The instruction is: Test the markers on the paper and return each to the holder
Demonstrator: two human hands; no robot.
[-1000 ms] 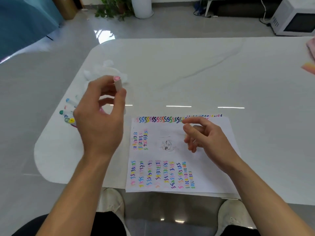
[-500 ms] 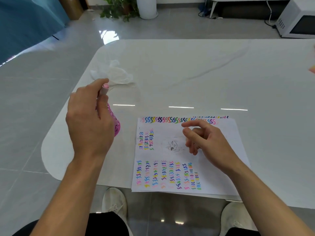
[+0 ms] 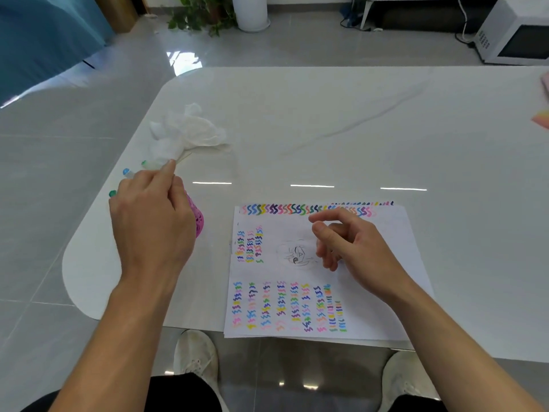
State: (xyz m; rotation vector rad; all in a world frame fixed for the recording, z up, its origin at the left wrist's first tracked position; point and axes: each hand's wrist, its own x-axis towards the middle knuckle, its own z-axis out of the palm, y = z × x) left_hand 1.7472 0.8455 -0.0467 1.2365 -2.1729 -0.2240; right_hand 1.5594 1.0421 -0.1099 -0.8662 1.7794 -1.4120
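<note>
Head view: the markers (image 3: 126,171) show only as a few blue and green tops fanning out at ten o'clock from the left hand (image 3: 151,221). That hand covers most of the pink holder (image 3: 197,221) they stand in, and only a curved slice of its wall peeks out at the hand's three o'clock. The holder sits on the desk (image 3: 326,129) at nine o'clock from the paper (image 3: 395,230), near but apart. This likely keeps it within the left hand's reach while the sheet is left free for drawing.

The left hand is seen from its back, with its fingers (image 3: 170,171) drawn together and pointing to twelve o'clock above the holder. Whether they pinch a marker cannot be told, since the hand hides whatever lies under them. The pose would fit either dropping one in or choosing among them.

The right hand (image 3: 356,248) hovers over the middle of the paper, holding nothing. Its fingers are loosely curled and apart, and the forefinger and thumb reach toward ten o'clock. It looks parked there, ready to take a marker. The paper lies at the desk's six o'clock edge, square to the person. Coloured squiggles (image 3: 297,209) run along its far edge and in columns lower down, so many markers seem tested already. A faint sketch (image 3: 295,254) sits mid-sheet.

A crumpled white wad (image 3: 187,135) lies at twelve o'clock from the left fingertips. Beyond the desk, a plant (image 3: 202,16) stands at twelve o'clock and a microwave (image 3: 517,40) at two o'clock.
</note>
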